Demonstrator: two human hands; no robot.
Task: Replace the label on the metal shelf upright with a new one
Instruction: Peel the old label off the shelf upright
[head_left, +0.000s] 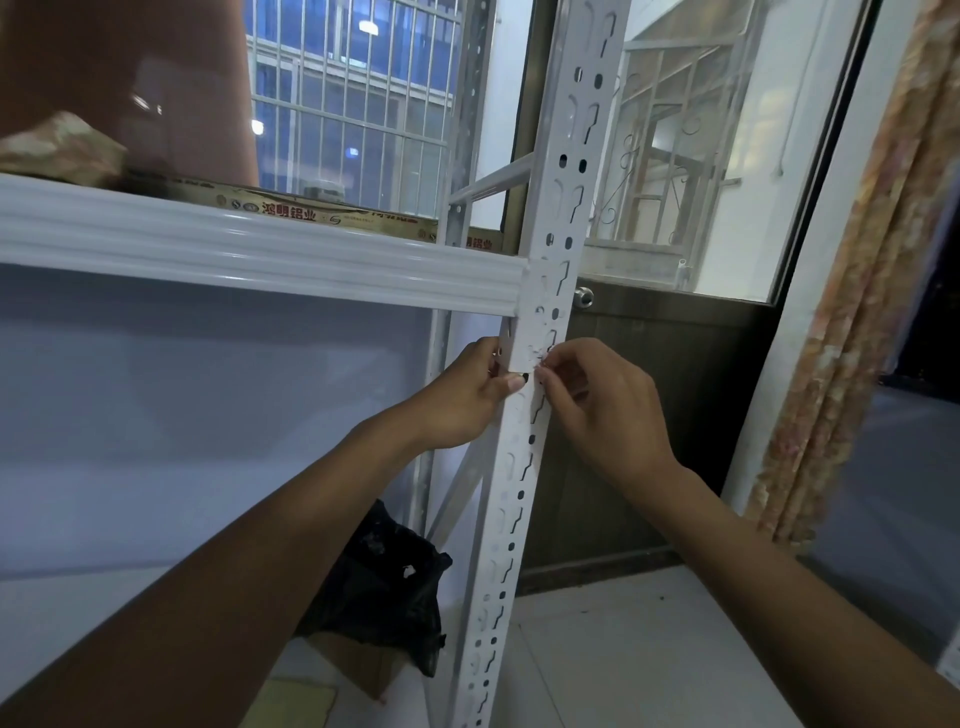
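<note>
**Head view: both hands working at the label on the upright**

Head camera looks down along our forearms to the white slotted upright, where a white label wraps the post just below the junction with the horizontal shelf beam. The label sits over several slots, and it looks torn or punched through where the holes lie beneath it.

Our left hand curls around the left edge of the upright, thumb laid across the front face just under the label's lower edge. We judge this grip is there to steady the post and pin the paper while the other hand works. Our right hand comes in from the right with its fingertips pinched together at the label's lower right corner; whether they have a flap of the label between them or are only picking at it is too small to tell.

Starting at a low corner makes sense, since an edge there can be lifted and drawn upward. No new label shows anywhere in view, so we take this as the removal stage, early in the task. A black plastic bag sits on the floor behind the upright.
</note>
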